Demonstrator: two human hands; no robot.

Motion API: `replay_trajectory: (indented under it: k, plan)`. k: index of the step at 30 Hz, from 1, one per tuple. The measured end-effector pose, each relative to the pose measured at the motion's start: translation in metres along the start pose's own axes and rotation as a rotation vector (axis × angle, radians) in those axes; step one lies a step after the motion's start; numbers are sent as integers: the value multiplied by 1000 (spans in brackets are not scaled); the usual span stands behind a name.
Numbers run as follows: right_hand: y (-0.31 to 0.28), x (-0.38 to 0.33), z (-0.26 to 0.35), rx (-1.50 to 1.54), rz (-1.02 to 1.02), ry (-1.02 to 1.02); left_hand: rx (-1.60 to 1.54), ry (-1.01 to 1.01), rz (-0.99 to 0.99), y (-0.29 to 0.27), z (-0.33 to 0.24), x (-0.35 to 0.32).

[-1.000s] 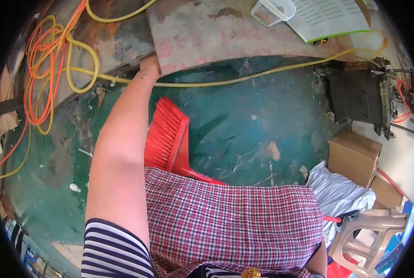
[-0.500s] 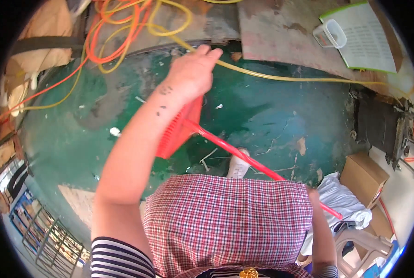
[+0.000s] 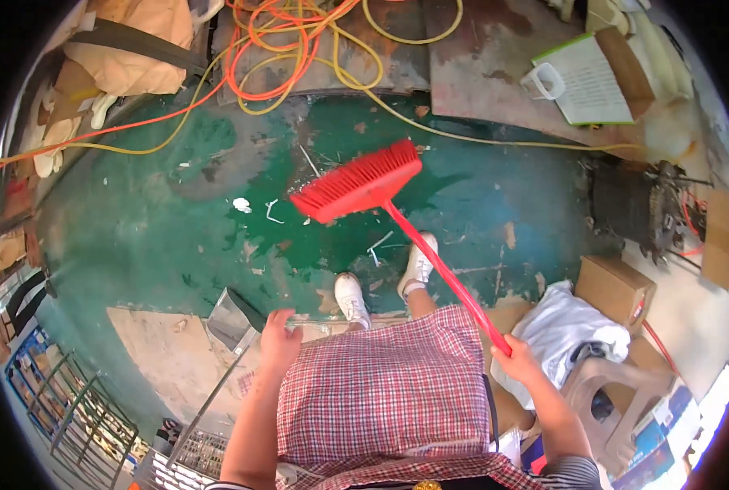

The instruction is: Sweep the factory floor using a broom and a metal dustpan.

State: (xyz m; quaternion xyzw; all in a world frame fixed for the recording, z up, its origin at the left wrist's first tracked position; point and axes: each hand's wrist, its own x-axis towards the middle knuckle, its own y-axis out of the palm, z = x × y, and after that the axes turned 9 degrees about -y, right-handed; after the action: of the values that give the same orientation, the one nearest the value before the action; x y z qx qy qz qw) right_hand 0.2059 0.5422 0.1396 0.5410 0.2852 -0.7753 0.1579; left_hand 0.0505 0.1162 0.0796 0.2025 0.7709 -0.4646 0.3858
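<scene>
The right hand (image 3: 518,353) is clenched around the long handle of a red plastic broom (image 3: 364,181), while the left hand (image 3: 280,339) grips the thin metal handle of a grey dustpan (image 3: 232,320).

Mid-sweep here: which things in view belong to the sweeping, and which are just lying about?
In use:
red broom, handle in right hand
metal dustpan, by left hand
white scraps on green floor

Lying about:
orange and yellow cables
cardboard box
plastic stool
</scene>
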Motion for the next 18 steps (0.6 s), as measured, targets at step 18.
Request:
replay_trajectory:
  k: [18]
  plan:
    - [17,-17,92,161,-47,-86,-374,-270,-23,0,145,-140]
